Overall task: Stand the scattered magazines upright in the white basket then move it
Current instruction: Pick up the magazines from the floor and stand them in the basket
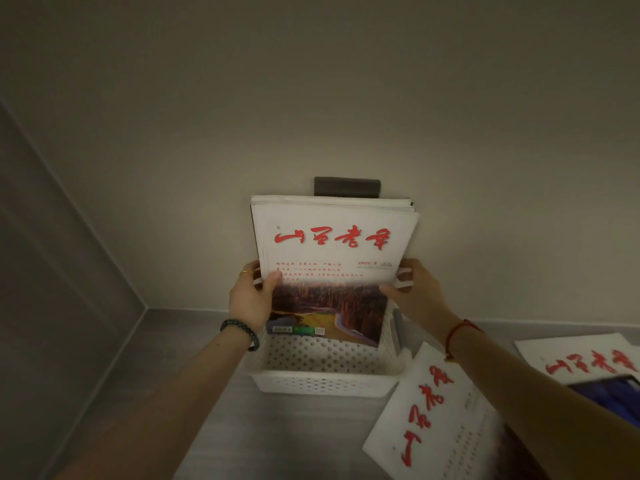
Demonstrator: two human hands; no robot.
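Where the magazines are being stood: inside the white basket (322, 384), which is sitting on the worktop (277, 438) at twelve o'clock from the person, close against the wall (346, 98).
Front magazine (332, 244): being held upright with its foot in the basket, its long axis running up toward twelve o'clock and leaning back on the stack (329, 199) behind it.
Left hand (251, 299): being closed on the cover's nine o'clock edge, thumb laid across the front, most of the fingers hidden behind.
Right hand (415, 296): being closed on the three o'clock edge in the same way.
Loose magazines: one (433, 410) is lying flat at four o'clock from the basket, just beside its corner, long axis running from seven to one o'clock; another (588, 362) is lying further off at three o'clock.
Deciding relation: both flat copies are lying on the right-hand side, under the right forearm, so the right hand is judged the nearer. Each is likely needing to be tipped from flat to upright and slotted in at the six o'clock side of the stack, where open basket floor is showing.
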